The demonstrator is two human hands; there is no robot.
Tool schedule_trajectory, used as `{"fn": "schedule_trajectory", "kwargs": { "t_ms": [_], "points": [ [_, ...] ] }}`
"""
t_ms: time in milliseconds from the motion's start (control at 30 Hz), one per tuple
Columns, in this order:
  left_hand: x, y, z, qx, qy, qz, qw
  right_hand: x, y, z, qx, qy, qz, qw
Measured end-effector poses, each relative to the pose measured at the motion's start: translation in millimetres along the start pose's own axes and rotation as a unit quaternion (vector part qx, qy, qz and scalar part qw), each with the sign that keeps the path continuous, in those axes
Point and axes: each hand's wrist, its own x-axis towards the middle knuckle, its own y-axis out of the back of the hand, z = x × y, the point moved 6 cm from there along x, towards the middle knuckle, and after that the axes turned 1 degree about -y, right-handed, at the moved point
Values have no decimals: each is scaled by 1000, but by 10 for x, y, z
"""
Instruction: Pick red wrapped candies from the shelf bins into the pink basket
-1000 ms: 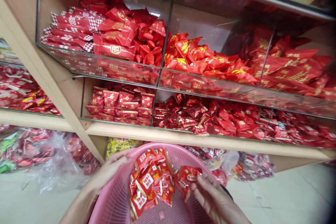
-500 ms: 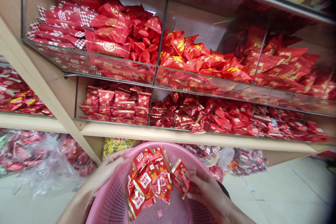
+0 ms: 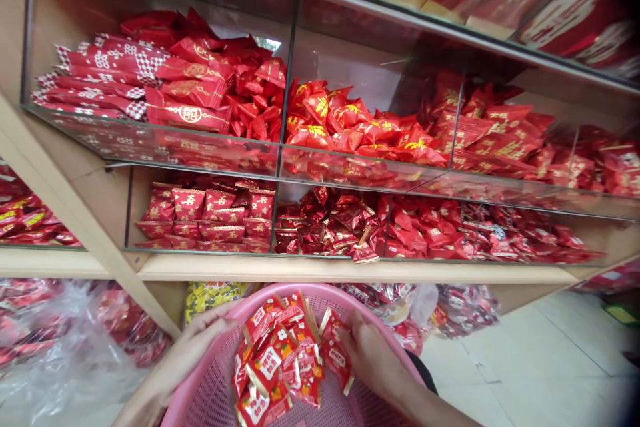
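Two bare hands at a pink basket of red packets, before a stocked shelf

One round pink plastic mesh basket (image 3: 193, 387) sits low in the centre, its far rim near the front edge of a pale wooden shelf unit (image 3: 350, 271). Inside the basket, right of its middle, is one flat red foil packet (image 3: 334, 350) with gold ends. Its long axis runs steeply, leaning a little: one gold end points forward and slightly left toward the shelf, the other back and slightly right toward the wearer.

The right hand (image 3: 373, 350) has a narrow grip on this packet, fingers drawn in along its right edge; the fingertips are partly hidden. The left hand (image 3: 203, 340) has its grip closed on the basket's left rim.

Just left of the single packet lies one heap of matching red packets (image 3: 273, 360), turned various ways; roughly nine show, but overlap prevents an exact count.

Beyond, two rows of clear-fronted compartments (image 3: 280, 167) hold red sweets, too many to count. Beneath the shelf are one batch of yellow-wrapped sweets (image 3: 213, 297) and several clear plastic bags (image 3: 50, 340) of red ones.
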Motion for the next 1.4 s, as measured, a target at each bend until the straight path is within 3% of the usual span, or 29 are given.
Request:
{"fn": "schedule_trajectory", "kwargs": {
  "t_ms": [167,300,400,500,567,633,900,1067,1233,1400],
  "points": [
    [23,63,-44,6,-6,0,1000,-10,15,-82,-31,13,1,999],
    [28,45,-60,-17,6,-35,999,-54,264,-145,-60,18,19,998],
    [41,91,-87,-7,17,2,1000,-18,752,-212,-67,45,91,993],
    [58,96,-109,-1,26,17,1000,77,1385,-374,-96,145,204,963],
    [72,78,-82,10,8,13,1000,185,1693,-466,-110,206,225,946],
    [84,59,-40,29,-10,9,1000,309,1866,-528,-123,254,207,937],
    [87,-3,37,34,-9,-16,999,542,1937,-558,-189,336,133,913],
    [71,-48,3,-1,-9,-53,999,498,2113,-530,-42,370,189,909],
    [83,-13,-74,-19,7,-46,999,444,2254,-377,116,273,264,918],
    [82,-67,3,-29,-4,-56,998,329,2173,-290,279,164,287,902]
  ]
}}
